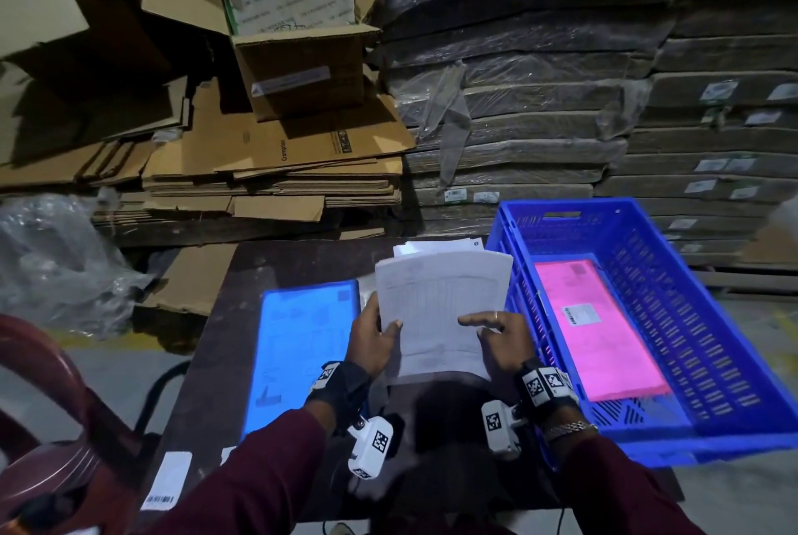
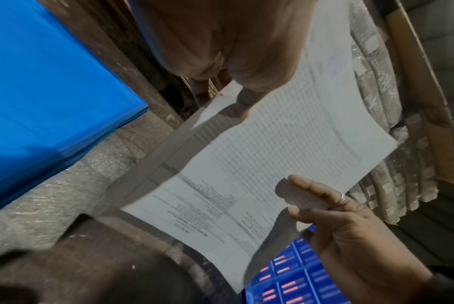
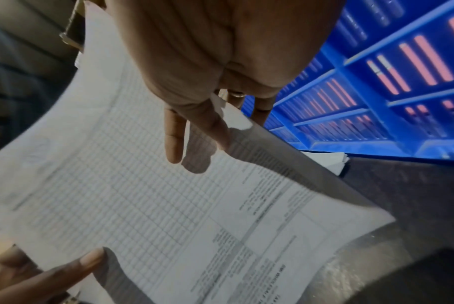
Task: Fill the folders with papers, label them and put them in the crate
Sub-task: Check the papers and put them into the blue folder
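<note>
Now both hands pinch the papers (image 1: pixel 440 314) at frame centre, left hand (image 1: pixel 371 336) and right hand (image 1: pixel 503 340) at opposite edges, probably squaring them for the blue folder (image 1: pixel 302 353) lower left; the crate (image 1: pixel 712 318) at right holds a pink folder (image 1: pixel 600 327).

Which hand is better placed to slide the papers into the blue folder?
Probably the left hand: it grips the papers on the side nearest the blue folder; the right hand is beside the crate.

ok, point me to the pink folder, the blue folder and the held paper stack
pink folder (image 1: pixel 604 331): head view, bare cover below its label, inside the crate.
blue folder (image 1: pixel 302 344): head view, middle of its cover, on the table.
paper stack (image 1: pixel 436 310): head view, top sheet between both hands.
</note>
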The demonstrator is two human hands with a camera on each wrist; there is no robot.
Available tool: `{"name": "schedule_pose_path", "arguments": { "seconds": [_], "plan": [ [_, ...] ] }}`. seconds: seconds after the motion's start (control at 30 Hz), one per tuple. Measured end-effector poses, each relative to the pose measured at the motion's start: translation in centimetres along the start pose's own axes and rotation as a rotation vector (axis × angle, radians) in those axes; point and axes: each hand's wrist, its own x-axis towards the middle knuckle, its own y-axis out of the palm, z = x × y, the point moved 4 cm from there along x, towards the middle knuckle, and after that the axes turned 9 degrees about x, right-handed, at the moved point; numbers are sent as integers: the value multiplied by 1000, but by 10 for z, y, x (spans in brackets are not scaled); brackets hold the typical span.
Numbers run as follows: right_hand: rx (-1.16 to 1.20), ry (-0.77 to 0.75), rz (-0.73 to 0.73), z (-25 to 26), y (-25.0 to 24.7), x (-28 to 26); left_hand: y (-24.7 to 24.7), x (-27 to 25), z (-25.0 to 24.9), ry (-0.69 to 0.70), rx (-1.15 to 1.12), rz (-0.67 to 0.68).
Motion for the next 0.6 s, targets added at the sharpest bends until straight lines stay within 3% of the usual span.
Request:
{"name": "schedule_pose_path", "arguments": {
  "seconds": [0.33,0.6],
  "plan": [
    [30,-73,26,-24,4,0,8,-22,7,-13,137,49],
    [211,-9,-58,-2,-5,2,-11,-10,-17,162,143,-14]
  ]
}}
